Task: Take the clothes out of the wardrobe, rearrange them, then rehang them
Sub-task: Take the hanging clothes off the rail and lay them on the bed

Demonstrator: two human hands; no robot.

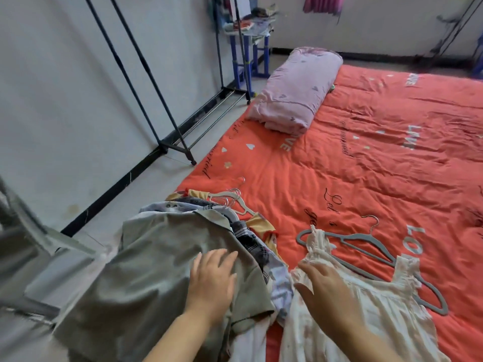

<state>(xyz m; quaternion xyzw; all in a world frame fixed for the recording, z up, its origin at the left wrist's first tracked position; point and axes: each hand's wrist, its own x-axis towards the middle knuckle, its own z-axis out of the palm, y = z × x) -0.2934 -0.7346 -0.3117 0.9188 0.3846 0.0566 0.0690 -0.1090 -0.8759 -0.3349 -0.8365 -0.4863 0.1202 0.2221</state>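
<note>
At about 6 o'clock, nearest us, our left hand (213, 280) lies flat with straight fingers on the grey shirt (156, 257), gripping nothing. We judge it is pressing the top of the pile (248, 239) down so the layers do not slide off the bed edge. Just beside it, toward 5 o'clock, our right hand (326, 291) rests palm down on the white dress (379, 309), fingers relaxed and holding nothing, likely smoothing it or keeping it apart from the heap. The dress is spread alone on the red bed (366, 152), partly over grey hangers (366, 250), one hook showing at its 12 o'clock. That suggests it is being laid out for rehanging. The pile, at the dress's 9 o'clock, has its white hangers (235, 202) bunched at the far end, handy for lifting together. So the clothes are out and on the bed; we judge sorting is under way and rehanging not begun. Farther off, at 12 o'clock, a folded pink quilt (295, 92) sits on the bed, and toward 10 o'clock the rack (146, 74) stands by the wall, where we expect the clothes to return.
</note>
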